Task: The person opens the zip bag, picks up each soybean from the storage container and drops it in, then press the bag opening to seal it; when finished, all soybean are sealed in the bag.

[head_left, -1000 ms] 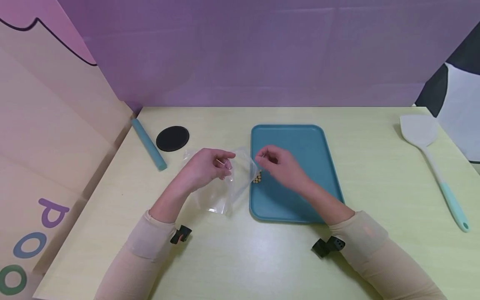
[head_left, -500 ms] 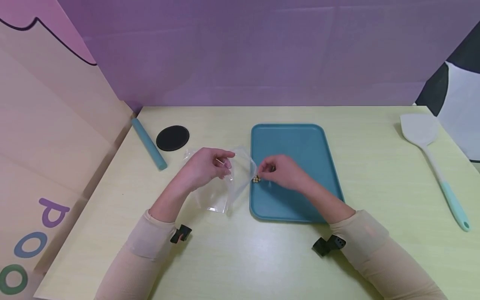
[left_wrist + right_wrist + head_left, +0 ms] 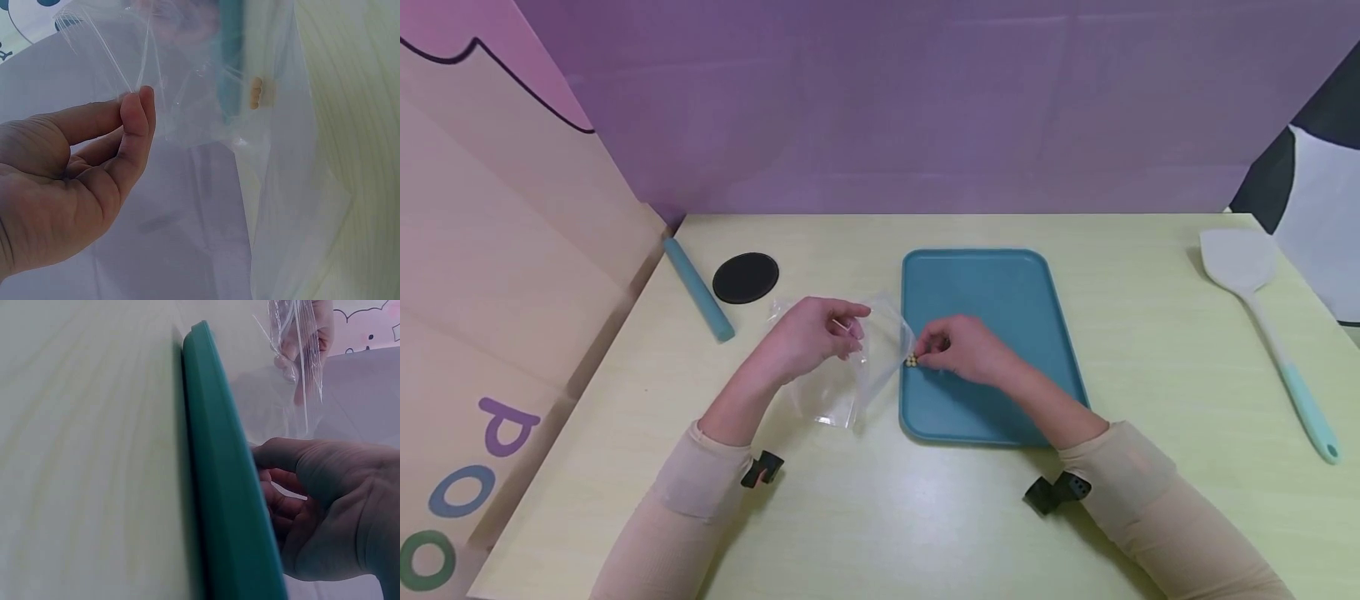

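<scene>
My left hand [image 3: 816, 337] pinches a clear plastic bag [image 3: 200, 100] between thumb and fingertips, above the table left of the tray. The bag spreads rightward to the left rim of a blue tray [image 3: 985, 292]. A small cluster of beige beads [image 3: 912, 361] lies at that rim; the left wrist view shows the beads in a row through the film. My right hand [image 3: 966, 346] is over the tray's left side, fingers curled toward the thumb, tips right at the beads and the bag's edge. In the right wrist view the tray's side hides those fingertips; I cannot tell what they hold.
At the back left lie a blue stick [image 3: 697, 290] and a black round coaster [image 3: 745, 277]. A white spatula [image 3: 1238, 254] with a mint handle lies at the far right. A purple panel [image 3: 925, 108] rises behind the table.
My right hand has come down and toward me, from the bag's upper right edge to the beads, covering some of them. The left hand stays put with the bag.
</scene>
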